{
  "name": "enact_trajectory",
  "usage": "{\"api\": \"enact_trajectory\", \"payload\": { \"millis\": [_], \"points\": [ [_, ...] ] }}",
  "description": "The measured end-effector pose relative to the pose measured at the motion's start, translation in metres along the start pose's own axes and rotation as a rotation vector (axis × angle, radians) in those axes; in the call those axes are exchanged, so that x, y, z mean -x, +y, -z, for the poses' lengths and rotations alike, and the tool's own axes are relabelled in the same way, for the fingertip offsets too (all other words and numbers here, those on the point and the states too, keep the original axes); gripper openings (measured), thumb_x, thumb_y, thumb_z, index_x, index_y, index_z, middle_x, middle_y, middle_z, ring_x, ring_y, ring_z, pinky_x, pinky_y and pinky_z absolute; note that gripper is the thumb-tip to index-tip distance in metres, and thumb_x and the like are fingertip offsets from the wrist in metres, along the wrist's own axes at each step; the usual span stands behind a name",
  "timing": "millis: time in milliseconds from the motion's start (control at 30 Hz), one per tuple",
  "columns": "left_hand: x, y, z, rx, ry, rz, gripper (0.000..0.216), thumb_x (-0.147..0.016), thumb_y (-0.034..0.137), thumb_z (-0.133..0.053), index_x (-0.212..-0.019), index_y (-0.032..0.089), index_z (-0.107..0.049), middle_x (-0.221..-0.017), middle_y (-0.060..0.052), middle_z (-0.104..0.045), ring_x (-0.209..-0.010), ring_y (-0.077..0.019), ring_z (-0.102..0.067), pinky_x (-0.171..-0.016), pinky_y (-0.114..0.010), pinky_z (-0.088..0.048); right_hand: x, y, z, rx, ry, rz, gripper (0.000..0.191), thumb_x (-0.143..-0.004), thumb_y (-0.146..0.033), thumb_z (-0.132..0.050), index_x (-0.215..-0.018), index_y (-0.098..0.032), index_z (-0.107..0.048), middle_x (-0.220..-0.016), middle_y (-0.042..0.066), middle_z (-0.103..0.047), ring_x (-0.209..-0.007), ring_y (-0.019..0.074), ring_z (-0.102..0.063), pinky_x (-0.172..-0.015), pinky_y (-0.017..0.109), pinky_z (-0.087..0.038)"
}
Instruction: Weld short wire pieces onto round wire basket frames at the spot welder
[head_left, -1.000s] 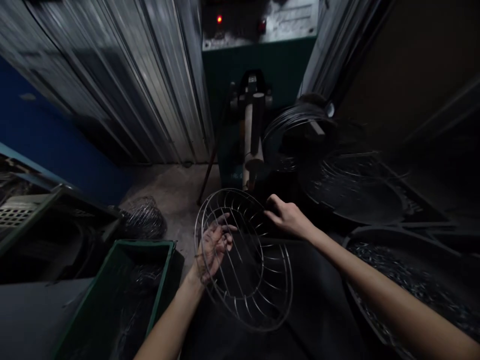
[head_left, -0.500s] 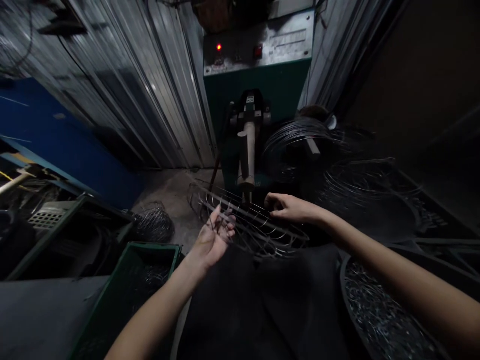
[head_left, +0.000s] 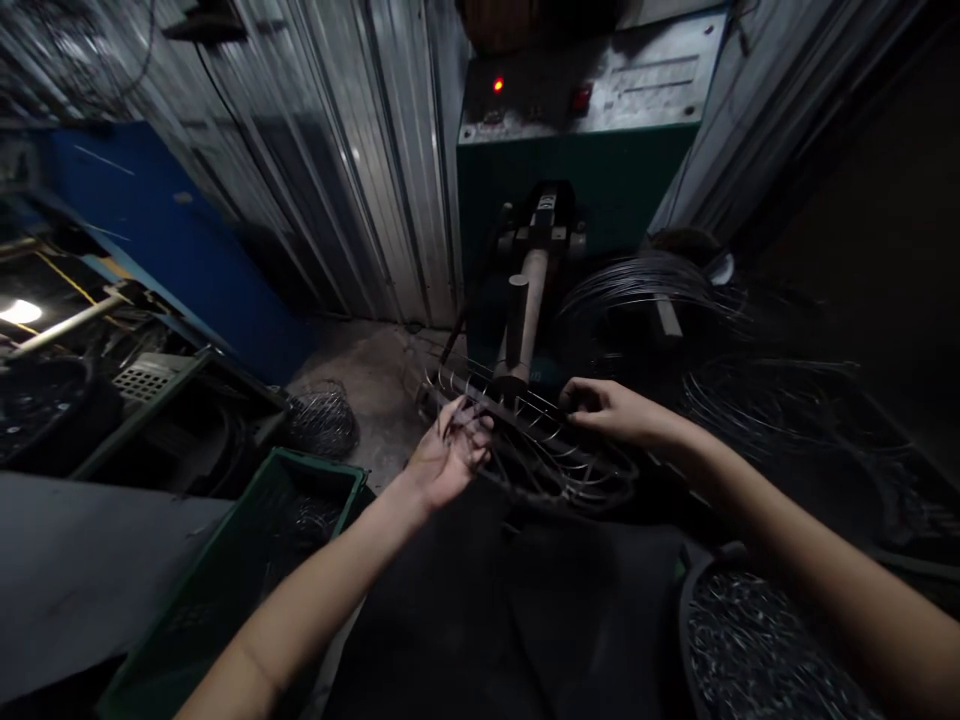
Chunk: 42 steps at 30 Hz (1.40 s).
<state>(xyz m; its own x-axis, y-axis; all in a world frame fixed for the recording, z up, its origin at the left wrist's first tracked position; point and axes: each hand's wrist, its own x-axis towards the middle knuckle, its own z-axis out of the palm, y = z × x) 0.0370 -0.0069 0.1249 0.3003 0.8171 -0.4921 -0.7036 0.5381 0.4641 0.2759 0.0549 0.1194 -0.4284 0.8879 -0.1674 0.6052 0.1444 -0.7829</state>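
A long wire frame (head_left: 559,432) with curved ribs lies tilted beneath the electrode arm of a green spot welder (head_left: 525,330). My left hand (head_left: 454,450) is closed around its near left side, palm up, with the wires crossing the fingers. On the far right side of the frame, my right hand (head_left: 600,408) has its thumb and fingers pinched together. Whatever sits between those fingertips is too dark and small to make out. The welder's lower tip is close to the frame; whether they touch is unclear.
Wire coils (head_left: 652,285) stand right of the welder. A black tub (head_left: 686,640) of small metal pieces is at lower right. A green crate (head_left: 187,600) stands at left, near a wire bundle (head_left: 322,418) on the floor. A red lamp (head_left: 498,85) glows on the panel.
The view has swung left, so the surroundings appear farther right. Both hands stay on or near the wire frame, the left still gripping it and the right still pinched.
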Motion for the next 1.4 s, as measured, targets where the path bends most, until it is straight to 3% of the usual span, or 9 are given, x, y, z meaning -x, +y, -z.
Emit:
{"api": "enact_trajectory", "payload": {
  "millis": [200,333,533,933,1167,1400],
  "points": [
    [-0.011,-0.033,0.037,-0.041,-0.139,-0.195,0.036,-0.096,0.039,-0.038,-0.112,0.012,-0.056,-0.051,0.006,-0.042,-0.034,-0.0033,-0.026,-0.032,-0.012,-0.02,0.03,-0.007,-0.031,0.186,0.282,0.092,0.022,-0.075,-0.027,-0.048,-0.095,-0.022,-0.056,-0.062,-0.004,-0.055,-0.053,0.0113,-0.048,-0.053,0.024,-0.038],
    [-0.014,-0.038,0.041,-0.046,-0.158,-0.211,0.036,-0.094,0.04,-0.043,-0.112,0.012,-0.057,-0.051,0.006,-0.04,-0.036,-0.0032,-0.022,-0.033,-0.012,-0.02,0.035,-0.009,-0.04,0.203,0.364,0.075,0.021,-0.075,-0.029,-0.048,-0.093,-0.022,-0.057,-0.062,-0.004,-0.055,-0.05,0.0106,-0.047,-0.051,0.023,-0.036],
    [-0.019,-0.035,0.047,-0.031,-0.188,-0.203,0.037,-0.096,0.038,-0.037,-0.113,0.013,-0.057,-0.05,0.006,-0.04,-0.034,-0.003,-0.021,-0.033,-0.012,-0.02,0.035,-0.007,-0.051,0.22,0.457,0.048,0.022,-0.075,-0.03,-0.048,-0.091,-0.021,-0.06,-0.058,-0.004,-0.052,-0.047,0.0105,-0.045,-0.05,0.024,-0.036],
    [-0.033,-0.023,0.052,0.004,-0.208,-0.211,0.039,-0.098,0.036,-0.03,-0.108,0.011,-0.059,-0.048,0.006,-0.038,-0.034,-0.0039,-0.019,-0.033,-0.013,-0.019,0.022,-0.009,-0.057,0.2,0.512,0.033,0.022,-0.075,-0.03,-0.05,-0.09,-0.021,-0.062,-0.063,-0.002,-0.057,-0.055,0.0123,-0.051,-0.055,0.024,-0.039],
    [-0.038,-0.014,0.051,0.015,-0.152,-0.213,0.041,-0.098,0.036,-0.027,-0.106,0.01,-0.058,-0.048,0.006,-0.037,-0.034,-0.0043,-0.021,-0.033,-0.014,-0.018,0.007,-0.01,-0.056,0.185,0.506,0.038,0.022,-0.074,-0.028,-0.05,-0.091,-0.021,-0.062,-0.064,-0.002,-0.058,-0.056,0.0125,-0.051,-0.055,0.025,-0.039],
    [-0.039,-0.015,0.055,0.001,-0.21,-0.227,0.04,-0.098,0.035,-0.028,-0.108,0.011,-0.058,-0.047,0.006,-0.036,-0.034,-0.0041,-0.02,-0.034,-0.014,-0.018,0.006,-0.009,-0.053,0.195,0.498,0.03,0.022,-0.074,-0.027,-0.051,-0.092,-0.021,-0.063,-0.066,-0.001,-0.06,-0.057,0.0129,-0.051,-0.056,0.026,-0.039]
  ]
}}
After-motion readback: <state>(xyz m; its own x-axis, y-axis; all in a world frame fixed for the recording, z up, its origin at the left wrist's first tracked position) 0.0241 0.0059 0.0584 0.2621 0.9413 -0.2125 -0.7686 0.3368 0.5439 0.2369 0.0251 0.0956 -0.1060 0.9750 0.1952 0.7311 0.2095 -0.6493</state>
